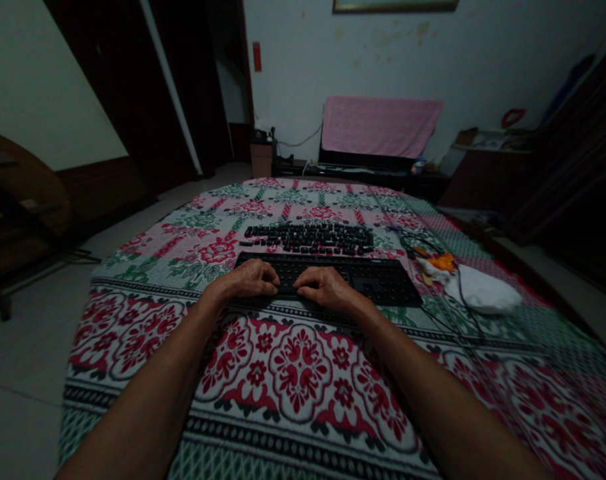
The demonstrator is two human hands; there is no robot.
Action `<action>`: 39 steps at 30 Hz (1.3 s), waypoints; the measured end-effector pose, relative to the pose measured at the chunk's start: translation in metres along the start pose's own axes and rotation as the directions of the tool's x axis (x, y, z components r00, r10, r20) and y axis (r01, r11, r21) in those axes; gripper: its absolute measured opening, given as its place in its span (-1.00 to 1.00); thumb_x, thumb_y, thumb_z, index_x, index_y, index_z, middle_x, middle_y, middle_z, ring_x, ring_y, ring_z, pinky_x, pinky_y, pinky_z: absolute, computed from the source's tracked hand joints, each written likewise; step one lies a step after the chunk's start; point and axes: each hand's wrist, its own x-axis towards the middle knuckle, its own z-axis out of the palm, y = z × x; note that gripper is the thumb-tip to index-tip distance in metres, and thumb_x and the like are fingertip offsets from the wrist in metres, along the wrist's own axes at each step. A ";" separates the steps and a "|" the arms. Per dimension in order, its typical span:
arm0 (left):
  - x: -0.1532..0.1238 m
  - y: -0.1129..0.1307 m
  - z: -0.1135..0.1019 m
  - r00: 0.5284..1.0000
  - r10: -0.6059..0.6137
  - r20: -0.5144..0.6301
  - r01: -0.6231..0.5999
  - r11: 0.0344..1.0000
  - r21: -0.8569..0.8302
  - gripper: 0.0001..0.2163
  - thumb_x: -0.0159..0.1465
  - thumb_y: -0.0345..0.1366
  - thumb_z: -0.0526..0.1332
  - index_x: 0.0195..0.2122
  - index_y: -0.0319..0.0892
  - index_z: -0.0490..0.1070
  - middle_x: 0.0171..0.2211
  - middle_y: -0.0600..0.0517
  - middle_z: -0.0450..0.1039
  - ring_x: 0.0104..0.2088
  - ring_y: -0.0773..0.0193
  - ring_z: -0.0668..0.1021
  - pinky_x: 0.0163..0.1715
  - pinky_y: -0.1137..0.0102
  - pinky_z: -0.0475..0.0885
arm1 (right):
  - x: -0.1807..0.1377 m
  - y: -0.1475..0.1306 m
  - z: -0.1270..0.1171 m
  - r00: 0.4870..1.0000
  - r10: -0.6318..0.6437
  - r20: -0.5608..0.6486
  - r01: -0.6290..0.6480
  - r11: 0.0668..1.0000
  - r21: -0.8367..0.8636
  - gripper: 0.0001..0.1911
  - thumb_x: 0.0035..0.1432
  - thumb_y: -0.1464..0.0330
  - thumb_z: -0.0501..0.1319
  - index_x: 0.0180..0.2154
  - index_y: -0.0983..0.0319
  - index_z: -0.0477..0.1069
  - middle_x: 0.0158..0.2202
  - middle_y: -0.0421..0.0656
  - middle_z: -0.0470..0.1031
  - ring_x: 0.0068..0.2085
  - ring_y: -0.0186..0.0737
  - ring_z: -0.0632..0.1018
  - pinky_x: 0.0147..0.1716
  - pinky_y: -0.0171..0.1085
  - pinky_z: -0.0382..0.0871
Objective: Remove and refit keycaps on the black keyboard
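Your left hand (pixel 254 277) rests on the left part of the keyboard (pixel 385 281), and your right hand (pixel 327 287) bends over its middle; you have the fingers of both curled, but whether either pinches anything, I cannot tell. The keyboard lies on the patterned cloth (pixel 303 373), just nearer you than the loose keycaps (pixel 310 238). To your right sits a white bundle (pixel 487 291).

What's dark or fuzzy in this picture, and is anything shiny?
Head view: dim overall, nearly black at far right; head view: the cloth looks smeared at lower right, and the loose keys blend into a dark clump; head view: no strong glare.
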 end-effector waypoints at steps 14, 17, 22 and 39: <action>-0.001 0.004 -0.001 0.999 0.051 0.000 -0.051 0.999 0.014 -0.74 -0.05 -0.21 0.18 -0.34 -0.20 0.42 -0.50 0.12 0.39 -0.49 0.39 0.39 -0.52 0.53 0.22 | -0.001 0.001 0.005 0.998 -0.004 -0.055 0.002 1.000 -0.027 -0.86 -0.05 0.45 0.20 -0.38 0.24 0.52 -0.41 -0.16 0.47 -0.35 -0.34 0.45 -0.34 -0.37 0.28; -0.001 0.004 -0.001 0.999 0.035 0.014 -0.034 0.999 -0.013 -0.75 -0.06 -0.21 0.19 -0.36 -0.21 0.42 -0.51 0.13 0.38 -0.49 0.39 0.39 -0.52 0.53 0.23 | -0.001 -0.001 0.006 0.998 0.001 -0.062 -0.002 1.000 -0.021 -0.86 -0.05 0.46 0.21 -0.39 0.24 0.52 -0.43 -0.16 0.47 -0.37 -0.35 0.45 -0.36 -0.38 0.28; 0.002 0.001 0.000 1.000 0.011 0.013 -0.010 0.999 -0.030 -0.74 -0.08 -0.21 0.21 -0.36 -0.20 0.43 -0.51 0.13 0.39 -0.50 0.39 0.39 -0.50 0.52 0.24 | 0.001 -0.003 0.004 0.999 0.009 -0.034 -0.010 0.999 -0.045 -0.86 -0.05 0.47 0.19 -0.40 0.26 0.52 -0.43 -0.15 0.47 -0.39 -0.36 0.44 -0.39 -0.39 0.27; 0.006 -0.006 -0.002 0.998 0.059 0.027 -0.058 0.996 -0.066 -0.74 -0.03 -0.21 0.18 -0.34 -0.21 0.48 -0.43 0.06 0.45 -0.41 0.33 0.44 -0.42 0.51 0.29 | -0.001 -0.002 0.006 0.998 -0.029 -0.058 0.025 0.997 -0.072 -0.81 0.00 0.48 0.13 -0.39 0.22 0.51 -0.42 -0.17 0.44 -0.38 -0.37 0.43 -0.38 -0.39 0.26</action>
